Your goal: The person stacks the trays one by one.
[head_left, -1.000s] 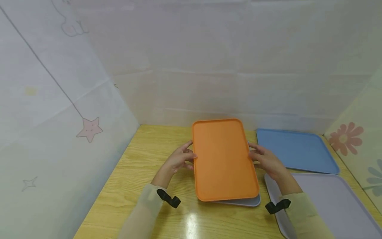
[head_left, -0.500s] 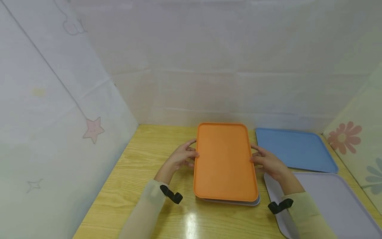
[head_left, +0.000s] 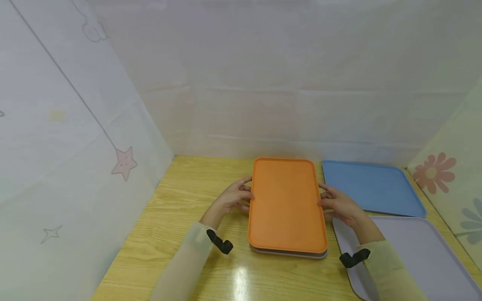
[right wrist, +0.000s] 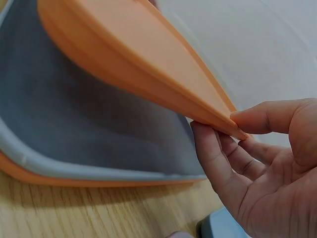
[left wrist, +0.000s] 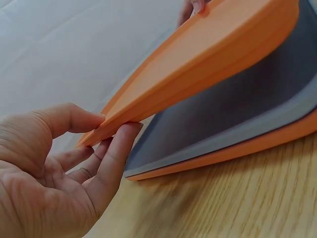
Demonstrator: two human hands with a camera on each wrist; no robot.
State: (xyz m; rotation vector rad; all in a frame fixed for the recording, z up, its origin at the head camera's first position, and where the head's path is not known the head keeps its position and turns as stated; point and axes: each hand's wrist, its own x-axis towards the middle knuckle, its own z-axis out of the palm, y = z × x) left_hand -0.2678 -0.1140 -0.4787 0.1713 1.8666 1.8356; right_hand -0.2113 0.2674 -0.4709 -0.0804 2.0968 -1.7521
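Both hands hold an orange tray [head_left: 288, 205] by its long sides, thumbs over the rim and fingers underneath. My left hand [head_left: 231, 198] pinches the left edge, and my right hand [head_left: 342, 207] pinches the right one. Beneath it lies a grey-blue tray [left wrist: 223, 119], stacked on a second orange tray [left wrist: 213, 159] that sits on the wooden table. In both wrist views a gap shows between the held tray and the grey-blue one. From the head view only the front edge of the stack shows; the rest is covered.
At the back right lies a blue tray [head_left: 373, 188]. A larger lilac tray [head_left: 410, 251] is in front of it, partly under my right forearm. Pale printed sheets [head_left: 241, 108] wall in the wooden table [head_left: 180, 192] at the back and sides.
The held orange tray has shifted slightly right and lower, and turned straighter over the stack beneath. Both hands moved with it and kept their grip.
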